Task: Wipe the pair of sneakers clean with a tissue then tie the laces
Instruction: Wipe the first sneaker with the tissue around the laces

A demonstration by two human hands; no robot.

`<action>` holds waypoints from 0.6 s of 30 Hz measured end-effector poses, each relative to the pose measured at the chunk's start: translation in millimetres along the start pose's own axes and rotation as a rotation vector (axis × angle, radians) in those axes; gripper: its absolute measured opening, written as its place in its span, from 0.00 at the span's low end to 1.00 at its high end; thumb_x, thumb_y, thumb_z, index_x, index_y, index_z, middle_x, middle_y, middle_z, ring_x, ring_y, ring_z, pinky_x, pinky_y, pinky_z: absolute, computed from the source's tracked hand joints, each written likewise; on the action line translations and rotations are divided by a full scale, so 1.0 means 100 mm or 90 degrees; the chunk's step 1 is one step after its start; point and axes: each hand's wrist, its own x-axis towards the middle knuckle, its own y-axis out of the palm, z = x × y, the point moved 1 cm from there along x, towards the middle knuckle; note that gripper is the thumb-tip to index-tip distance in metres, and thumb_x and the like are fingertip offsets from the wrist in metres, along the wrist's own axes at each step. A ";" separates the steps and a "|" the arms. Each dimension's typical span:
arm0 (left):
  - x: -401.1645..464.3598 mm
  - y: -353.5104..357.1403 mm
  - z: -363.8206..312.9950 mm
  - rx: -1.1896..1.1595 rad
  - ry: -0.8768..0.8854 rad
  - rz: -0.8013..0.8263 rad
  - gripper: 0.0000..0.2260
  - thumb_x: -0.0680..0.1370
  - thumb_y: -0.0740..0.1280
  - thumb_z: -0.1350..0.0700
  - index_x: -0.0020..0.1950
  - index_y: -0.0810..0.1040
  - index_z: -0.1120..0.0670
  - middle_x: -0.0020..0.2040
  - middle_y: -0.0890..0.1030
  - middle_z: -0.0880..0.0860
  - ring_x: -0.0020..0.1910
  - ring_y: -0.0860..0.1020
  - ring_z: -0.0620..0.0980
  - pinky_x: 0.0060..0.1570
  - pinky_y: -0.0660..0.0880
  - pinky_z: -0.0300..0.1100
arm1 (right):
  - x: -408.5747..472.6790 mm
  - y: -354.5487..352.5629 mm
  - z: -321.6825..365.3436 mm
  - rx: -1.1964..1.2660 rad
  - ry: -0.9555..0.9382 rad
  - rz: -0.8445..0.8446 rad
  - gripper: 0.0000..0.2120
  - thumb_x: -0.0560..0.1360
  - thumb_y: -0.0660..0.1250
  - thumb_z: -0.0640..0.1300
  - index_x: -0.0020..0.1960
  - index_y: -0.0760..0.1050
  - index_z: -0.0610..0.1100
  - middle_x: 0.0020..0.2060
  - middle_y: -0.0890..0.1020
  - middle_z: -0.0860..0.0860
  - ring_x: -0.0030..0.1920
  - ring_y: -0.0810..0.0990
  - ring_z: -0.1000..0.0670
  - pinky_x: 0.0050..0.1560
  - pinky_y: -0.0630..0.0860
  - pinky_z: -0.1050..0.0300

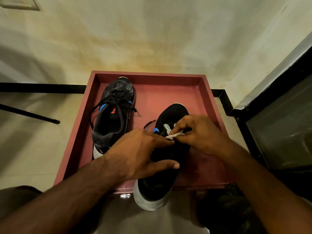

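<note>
Two black sneakers sit in a red tray [94, 102]. The left sneaker [116, 105] lies at the tray's back left, dusty at the toe, its black laces loose. The right sneaker [170, 115] lies nearer, its white heel hanging over the tray's front rim. My right hand [200, 134] pinches a crumpled white tissue [173, 135] over this shoe's lace area. My left hand [143, 152] rests on the same shoe, fingers extended toward the tissue and thumb along the shoe's side. A loose lace end [149, 123] sticks out to the shoe's left.
The tray stands against a stained cream wall [152, 39]. A black skirting strip [42, 87] runs along the floor. A dark panel [283, 125] stands at the right. A thin black rod [30, 114] lies on the floor at the left.
</note>
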 end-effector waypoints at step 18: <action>0.01 0.09 0.06 0.002 -0.057 0.006 0.37 0.72 0.56 0.21 0.75 0.70 0.39 0.68 0.79 0.40 0.64 0.79 0.43 0.58 0.80 0.50 | 0.07 0.17 0.06 -0.179 0.017 -0.051 0.07 0.79 0.72 0.49 0.55 0.86 0.53 0.49 0.82 0.56 0.47 0.81 0.53 0.43 0.75 0.61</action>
